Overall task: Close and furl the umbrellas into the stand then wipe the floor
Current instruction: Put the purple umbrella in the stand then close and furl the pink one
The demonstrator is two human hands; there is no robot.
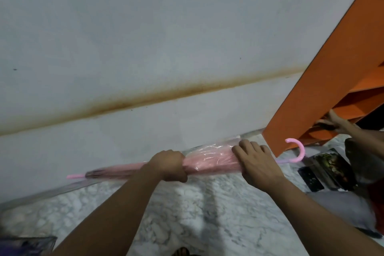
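While I am watching through the head camera, my left hand [169, 165] is closing in a full fist round the middle of the pink umbrella [207, 161], and my right hand [256, 162] is lying over the thicker end of the folded canopy, fingers spread and curving across it, thumb hidden beneath, so I am reading it as a loose wrap and not a hard clamp. The umbrella is lying nearly level across the view, held up in front of the pale wall [145, 37] and above the marble floor [187, 203], with its pink tip [75, 176] pointing left and its hooked handle [297, 150] hanging out to the right, near the foot of the orange shelf unit [324, 72].

I am judging it light, with a stiff shaft under soft, glossy plastic skin that is looking slippery and creasing easily. The best hold is seeming to be the canopy mid-length for twisting the folds tight, then the hook for lifting.

Another person's hand [340, 123] is reaching into the orange unit on the far right, and dark flat objects [326, 169] are lying on the floor below it. No stand is showing.
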